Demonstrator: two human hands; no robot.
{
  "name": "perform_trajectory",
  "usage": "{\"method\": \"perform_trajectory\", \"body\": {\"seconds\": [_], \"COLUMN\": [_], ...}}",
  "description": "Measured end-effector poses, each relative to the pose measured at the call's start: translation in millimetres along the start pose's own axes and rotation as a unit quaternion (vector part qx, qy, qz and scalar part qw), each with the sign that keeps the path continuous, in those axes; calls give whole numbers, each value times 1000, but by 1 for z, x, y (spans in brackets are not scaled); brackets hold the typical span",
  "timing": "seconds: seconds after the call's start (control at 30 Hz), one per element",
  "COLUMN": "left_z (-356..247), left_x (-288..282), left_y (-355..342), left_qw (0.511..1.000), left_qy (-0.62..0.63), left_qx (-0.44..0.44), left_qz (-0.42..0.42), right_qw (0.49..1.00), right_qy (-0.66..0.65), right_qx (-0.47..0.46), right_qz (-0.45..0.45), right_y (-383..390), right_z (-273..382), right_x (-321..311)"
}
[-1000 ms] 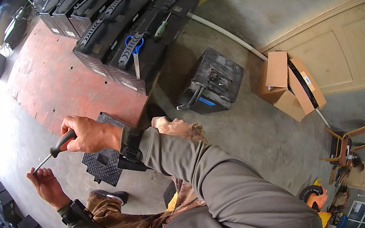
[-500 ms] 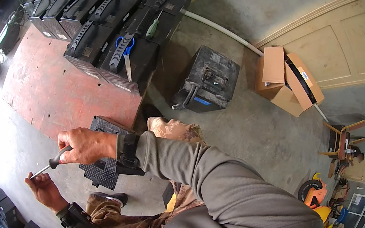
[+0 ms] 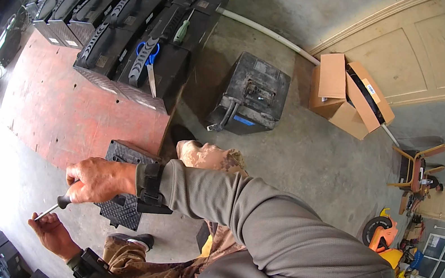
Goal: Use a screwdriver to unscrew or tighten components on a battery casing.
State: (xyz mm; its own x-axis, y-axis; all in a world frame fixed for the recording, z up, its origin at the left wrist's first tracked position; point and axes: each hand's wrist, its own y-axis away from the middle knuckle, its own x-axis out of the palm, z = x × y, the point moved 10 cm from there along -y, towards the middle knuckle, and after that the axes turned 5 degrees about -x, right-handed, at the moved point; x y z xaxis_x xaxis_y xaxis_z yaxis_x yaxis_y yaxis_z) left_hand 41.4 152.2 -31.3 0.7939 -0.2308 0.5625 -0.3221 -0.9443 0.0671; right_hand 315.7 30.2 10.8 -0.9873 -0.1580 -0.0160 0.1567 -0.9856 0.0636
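My right hand (image 3: 93, 179) is closed round the dark handle of a screwdriver (image 3: 47, 211), covering much of it. My left hand (image 3: 54, 236) grips the metal shaft near its lower end between thumb and fingers, so the tip is hard to make out. Behind and below my right forearm sits a black textured plastic case or panel (image 3: 119, 214), partly hidden by the arm. It lies beside a worn red board (image 3: 66, 117), with my legs and a dark shoe around it.
Rows of black boxes (image 3: 104, 51) with handles carry blue scissors (image 3: 151, 72) and a green screwdriver (image 3: 181, 32). A dusty black box (image 3: 266, 74) stands on the floor. Cardboard boxes (image 3: 333, 75) lean by a door (image 3: 427, 59). Rightward are a chair (image 3: 416, 175) and orange scooter (image 3: 385, 237).
The view has shifted slightly, the background sliding left. My right hand has moved a little down toward my left hand and now covers more of the screwdriver handle; both grips hold.
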Motion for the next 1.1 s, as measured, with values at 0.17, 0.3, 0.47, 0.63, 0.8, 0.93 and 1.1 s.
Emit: {"method": "perform_trajectory", "body": {"seconds": [0.17,0.3,0.47,0.63,0.8,0.93,1.1], "left_z": [1,-6,1,-3,-1,1,-1], "left_x": [8,5,-2,6,3,4,10], "left_y": [3,5,1,7,6,8,8], "left_qw": [999,1000,999,1000,1000,1000,1000], "left_qy": [9,5,24,10,21,5,18], "left_qx": [-5,7,-8,4,-8,-2,-4], "left_qz": [31,24,34,4,15,-20,-11], "right_qw": [994,1000,986,999,1000,992,1000], "right_qy": [49,-9,92,4,22,75,24], "right_qx": [-79,16,-111,-28,-5,-88,-12], "right_qz": [-59,13,-84,-17,11,-53,8], "right_y": [3,-1,2,-1,-4,2,-4], "right_z": [9,3,9,7,-10,8,-5], "right_x": [-5,4,-1,0,13,1,6]}}
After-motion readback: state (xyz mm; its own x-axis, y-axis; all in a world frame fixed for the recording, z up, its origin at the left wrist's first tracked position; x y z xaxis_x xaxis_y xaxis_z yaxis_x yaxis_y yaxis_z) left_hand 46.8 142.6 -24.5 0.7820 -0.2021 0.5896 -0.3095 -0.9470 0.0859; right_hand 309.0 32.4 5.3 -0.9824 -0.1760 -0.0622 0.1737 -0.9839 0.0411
